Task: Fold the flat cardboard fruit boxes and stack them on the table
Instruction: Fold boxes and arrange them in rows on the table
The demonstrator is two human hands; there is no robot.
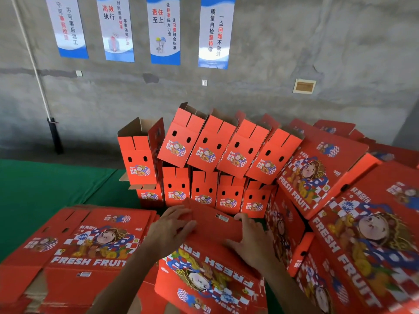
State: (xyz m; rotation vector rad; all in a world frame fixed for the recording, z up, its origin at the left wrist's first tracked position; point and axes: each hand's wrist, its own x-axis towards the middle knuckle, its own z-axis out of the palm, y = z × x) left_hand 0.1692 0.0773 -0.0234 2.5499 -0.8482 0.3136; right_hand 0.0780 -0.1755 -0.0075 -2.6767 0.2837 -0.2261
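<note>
Box being folded [210, 264] sits just right of the flat box pile [79, 243], print upside down to the wearer. Left hand [169, 230] has fingers curled over the box's far flap [210, 219], holding it down. Right hand [249, 239] lies on the same flap, fingers spread and pressing, not gripping. Folded boxes [204, 159] stand stacked behind it on the green table [45, 191]. Risk: uneven pressure from the hands could skew the flap so it pops back; leaning upper row may topple if bumped.
</note>
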